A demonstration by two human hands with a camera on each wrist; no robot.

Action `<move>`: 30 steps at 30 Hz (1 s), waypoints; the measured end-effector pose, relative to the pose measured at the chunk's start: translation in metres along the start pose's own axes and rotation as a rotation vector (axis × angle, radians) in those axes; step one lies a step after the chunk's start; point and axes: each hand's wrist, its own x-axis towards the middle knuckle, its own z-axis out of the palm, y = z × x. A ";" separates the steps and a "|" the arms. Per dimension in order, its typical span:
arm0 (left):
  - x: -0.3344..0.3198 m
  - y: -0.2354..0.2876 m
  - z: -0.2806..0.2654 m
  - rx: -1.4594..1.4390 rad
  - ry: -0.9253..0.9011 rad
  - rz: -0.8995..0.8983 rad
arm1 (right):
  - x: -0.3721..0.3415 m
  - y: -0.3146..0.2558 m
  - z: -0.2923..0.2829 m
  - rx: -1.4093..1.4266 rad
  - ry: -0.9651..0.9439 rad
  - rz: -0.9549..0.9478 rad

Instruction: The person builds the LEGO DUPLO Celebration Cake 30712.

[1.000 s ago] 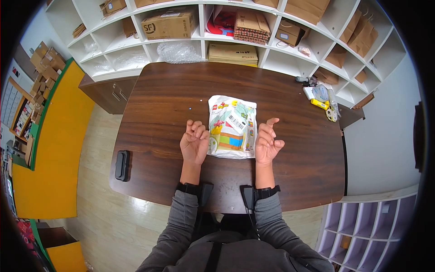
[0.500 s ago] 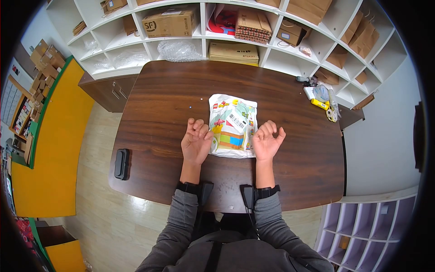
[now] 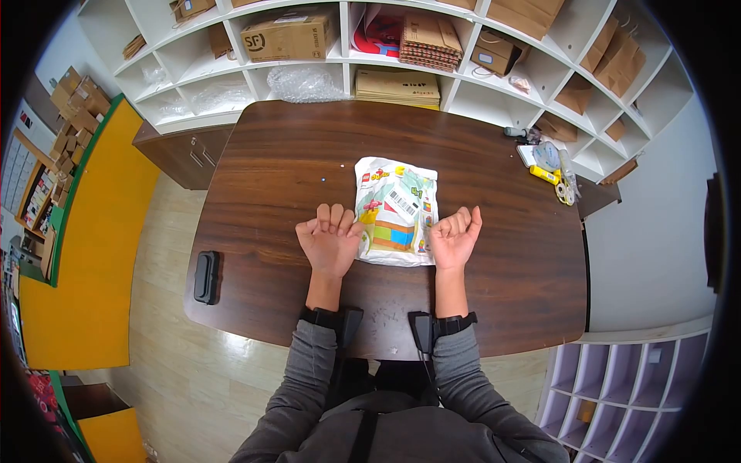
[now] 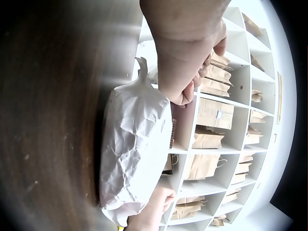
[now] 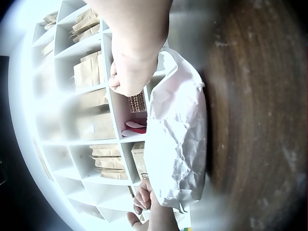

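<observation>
Brown table [image 3: 509,262], both hands [image 3: 329,245] [image 3: 454,241] curled, white package [image 3: 392,234] between them

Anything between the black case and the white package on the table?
Yes, the left hand in the head view. From the black case to the hand is bare tabletop; the white package lies beyond.

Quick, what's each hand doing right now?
Left hand: open, fingers loosely curled, beside the white package, holding nothing.
Right hand: closed, fingers curled in, at the package's other side, holding nothing.
</observation>
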 end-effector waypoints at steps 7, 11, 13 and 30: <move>-0.002 0.002 -0.002 -0.051 0.048 0.020 | -0.001 0.000 -0.001 -0.028 -0.013 0.014; -0.003 0.002 -0.001 -0.028 -0.063 0.014 | -0.001 -0.001 -0.001 -0.013 -0.016 0.049; -0.003 0.001 -0.001 -0.018 -0.082 0.011 | -0.001 0.000 -0.001 -0.058 -0.010 0.013; -0.001 0.001 -0.005 0.033 -0.141 0.021 | -0.001 -0.002 -0.005 -0.040 -0.040 0.060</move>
